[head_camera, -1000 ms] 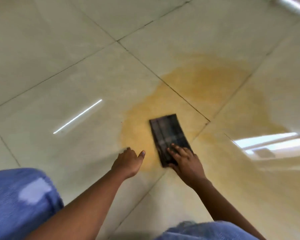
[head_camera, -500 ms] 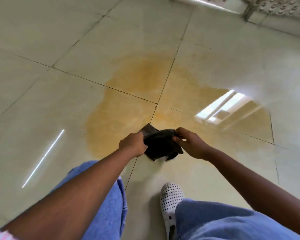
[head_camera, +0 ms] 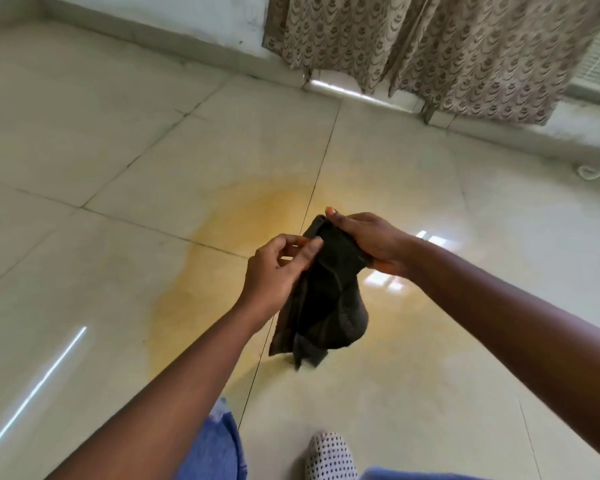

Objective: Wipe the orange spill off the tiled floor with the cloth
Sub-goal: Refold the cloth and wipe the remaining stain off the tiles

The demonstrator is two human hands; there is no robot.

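A dark cloth [head_camera: 326, 299] hangs in the air in front of me, above the floor, crumpled and drooping. My right hand [head_camera: 371, 242] grips its upper edge. My left hand [head_camera: 278, 268] pinches the cloth's left side between thumb and fingers. Beneath it a wide orange spill [head_camera: 201, 278] spreads over several cream floor tiles, crossing the grout lines and running on to the right under my arms.
A patterned curtain [head_camera: 430, 39] hangs along the far wall, with a skirting edge [head_camera: 136, 32] to its left. My blue jeans [head_camera: 219, 448] and a white dotted shoe [head_camera: 329, 459] are at the bottom. A white cable [head_camera: 593, 173] curls at the right.
The cloth lay flat on the spill under my right hand; both hands then took hold of it and lifted it off the floor. The view has tilted up towards the curtain.
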